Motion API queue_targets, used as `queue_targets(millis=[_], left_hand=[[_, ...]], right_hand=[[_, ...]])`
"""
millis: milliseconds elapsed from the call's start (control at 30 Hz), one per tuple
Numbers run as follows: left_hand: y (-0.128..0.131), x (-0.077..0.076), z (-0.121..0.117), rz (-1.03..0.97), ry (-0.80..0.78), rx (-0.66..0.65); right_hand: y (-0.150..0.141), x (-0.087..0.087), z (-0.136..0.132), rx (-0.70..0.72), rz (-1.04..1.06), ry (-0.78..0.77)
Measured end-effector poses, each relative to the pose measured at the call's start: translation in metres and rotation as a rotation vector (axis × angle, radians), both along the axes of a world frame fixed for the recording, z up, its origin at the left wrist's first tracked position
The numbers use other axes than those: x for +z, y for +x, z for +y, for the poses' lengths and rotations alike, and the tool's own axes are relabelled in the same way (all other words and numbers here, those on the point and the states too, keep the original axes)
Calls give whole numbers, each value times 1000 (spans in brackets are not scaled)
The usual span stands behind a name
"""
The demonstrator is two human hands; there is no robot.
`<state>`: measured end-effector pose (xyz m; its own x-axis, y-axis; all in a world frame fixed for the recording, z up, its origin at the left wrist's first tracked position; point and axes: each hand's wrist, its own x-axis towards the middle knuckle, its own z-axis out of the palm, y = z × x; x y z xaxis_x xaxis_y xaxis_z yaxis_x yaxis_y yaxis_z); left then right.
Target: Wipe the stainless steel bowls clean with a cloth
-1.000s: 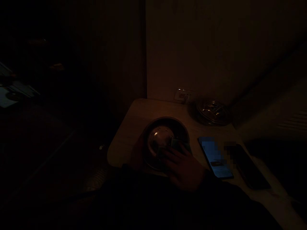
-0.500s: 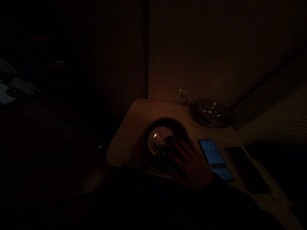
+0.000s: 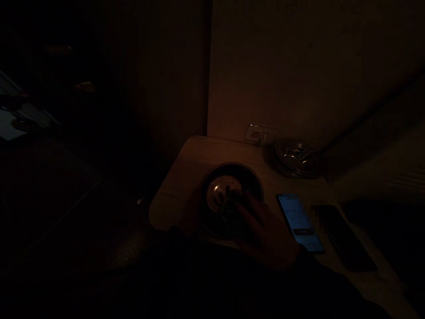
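A round metal bowl (image 3: 223,188) with a shiny middle rests near the front of the small wooden table. My right hand (image 3: 270,235) reaches into it from the right, fingers bent over a dark greenish cloth (image 3: 229,210) and pressing it to the inside. Against the bowl's left side is my left hand (image 3: 191,217), closed at the rim; it is very dim and its fingertips are hard to make out. Dark sleeves cover both forearms.
To the right of the bowl lies a lit phone (image 3: 300,223), with a dark flat slab-like object (image 3: 350,241) beside it. A stack of shiny metal plates (image 3: 297,159) stands at the back right, near a wall socket (image 3: 260,133). The room is very dark.
My right hand and the cloth have shifted slightly inside the bowl, with the fingers drawn lower and to the right. The left hand stays at the rim. The picture is darker now.
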<state>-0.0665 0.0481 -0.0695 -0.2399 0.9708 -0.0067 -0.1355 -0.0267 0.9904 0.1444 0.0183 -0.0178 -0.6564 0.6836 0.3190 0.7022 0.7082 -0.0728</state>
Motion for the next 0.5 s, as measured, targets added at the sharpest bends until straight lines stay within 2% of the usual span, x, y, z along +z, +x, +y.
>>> queue_targets(millis=[100,200,267,400,500], left_hand=[[-2,3,-1,101,13,-30],[-4,4,-2,240,-26,16],[-3,5,-2,238,-49,37],[-1,2,-1,44,0,-38],[-2,1,0,138,53,-8]], right_hand=[[0,0,0,-58,6,31],[0,1,-1,-129,-3,21],[1,1,-1,-163,-24,9],[-1,2,-3,-111,-68,-15],[-4,1,-6,-48,-67,-21]])
